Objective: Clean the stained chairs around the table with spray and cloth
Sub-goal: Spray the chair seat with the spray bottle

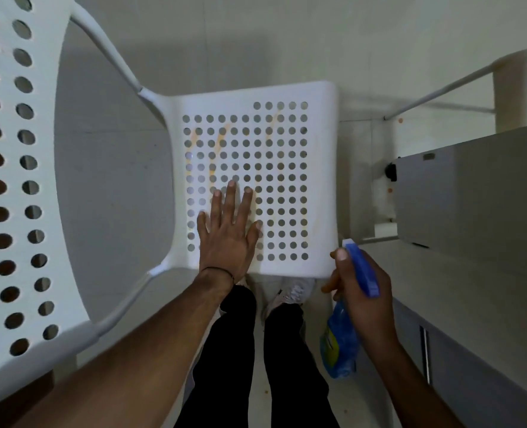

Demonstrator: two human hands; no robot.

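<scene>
**Nozzle points up-left at the stained seat, with a flat palm partly in its path**

The right grip (364, 291), at the lower right of the frame, is clenched round the neck of the translucent blue plastic spray bottle (341, 344). The thumb rests near the pale nozzle tip. The bottle's long axis runs from the lower centre-right up toward the frame's middle, so the nozzle faces up and left. It sits just off the near right corner of the white perforated plastic chair seat (225, 100).

The right grip is the nearer one for spraying. The orange-yellow stain streaks (222, 135) lie up and left from it, in the seat's upper left part. Fainter streaks show toward the middle and the right edge.

The left grip (228, 239) lies between nozzle and stains, released, palm down on the seat's lower left area with fingers straight and spread. No cloth can be made out under it or anywhere else.

A shot at the main streaks would probably pass over those fingers. Either the bottle should come in above the seat or the palm should slide aside.

The white perforated chair backrest (10, 174) fills the left of the frame and bounds the seat there. The pale grey bench (472, 196) stands close along the seat's right side, leaving a narrow gap. Pale shoes (293, 293) stand at the seat's lower edge. The free room is above the seat
</scene>
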